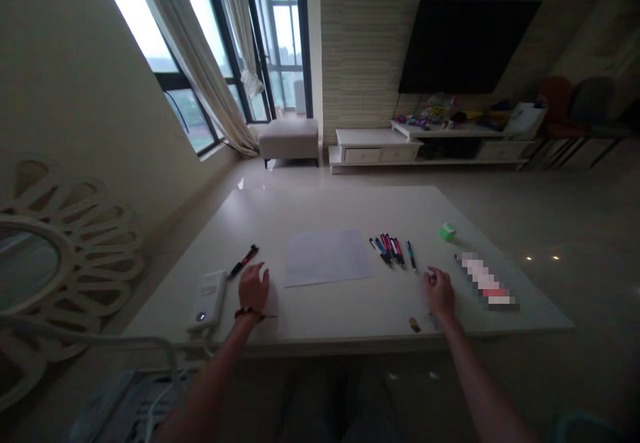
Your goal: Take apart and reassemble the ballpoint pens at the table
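My left hand (254,288) rests on the white table (310,313), its fingers loosely bent and the thumb apart, holding nothing. A beaded bracelet (249,312) circles that wrist. Just beyond this hand lies a black and red pen (243,261), with a white power bank-like box (207,300) to its left. Between my hands is a blank-looking sheet of paper (327,258). My right hand (440,291) lies on the tabletop with loosely curled fingers, and no object shows in it. Several pens (393,251) are grouped beyond it, and a teal and black pen (411,256) lies nearest.
A small green cube-like object (448,232) sits toward the right edge. A pixelated long item (485,282) lies right of my right hand. Near the front edge is a small brown and yellow piece (415,324). A white cable (160,396) hangs at the left.
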`<state>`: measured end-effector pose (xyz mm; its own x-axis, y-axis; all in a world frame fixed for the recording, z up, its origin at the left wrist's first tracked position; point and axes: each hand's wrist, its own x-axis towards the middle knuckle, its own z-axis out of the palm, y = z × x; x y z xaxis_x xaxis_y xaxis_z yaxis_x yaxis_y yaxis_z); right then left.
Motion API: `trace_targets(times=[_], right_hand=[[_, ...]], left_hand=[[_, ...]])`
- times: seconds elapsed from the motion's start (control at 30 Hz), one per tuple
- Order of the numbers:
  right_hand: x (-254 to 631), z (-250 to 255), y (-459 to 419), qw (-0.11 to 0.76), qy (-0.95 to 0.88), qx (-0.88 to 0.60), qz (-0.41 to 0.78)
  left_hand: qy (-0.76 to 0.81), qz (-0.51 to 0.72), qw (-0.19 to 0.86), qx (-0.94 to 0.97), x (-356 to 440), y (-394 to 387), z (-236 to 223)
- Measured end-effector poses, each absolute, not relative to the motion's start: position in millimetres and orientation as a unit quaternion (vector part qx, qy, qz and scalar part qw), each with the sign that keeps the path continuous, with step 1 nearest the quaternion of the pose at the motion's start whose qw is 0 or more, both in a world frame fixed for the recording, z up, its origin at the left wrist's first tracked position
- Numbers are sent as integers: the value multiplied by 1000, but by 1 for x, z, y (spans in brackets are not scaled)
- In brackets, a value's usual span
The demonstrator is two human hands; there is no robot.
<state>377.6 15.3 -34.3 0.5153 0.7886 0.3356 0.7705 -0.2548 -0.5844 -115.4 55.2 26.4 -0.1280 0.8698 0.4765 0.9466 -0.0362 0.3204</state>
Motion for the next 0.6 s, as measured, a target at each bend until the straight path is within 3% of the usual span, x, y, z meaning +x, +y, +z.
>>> trace_targets(times=[0.33,0.6], right_hand=[[360,-36,-20,361,-467,-807,12],[358,-25,-23,382,-460,-802,17]], left_hand=[[-771,-225,3,-596,-173,95,44],[-670,-260,-5,-695,-170,94,61]])
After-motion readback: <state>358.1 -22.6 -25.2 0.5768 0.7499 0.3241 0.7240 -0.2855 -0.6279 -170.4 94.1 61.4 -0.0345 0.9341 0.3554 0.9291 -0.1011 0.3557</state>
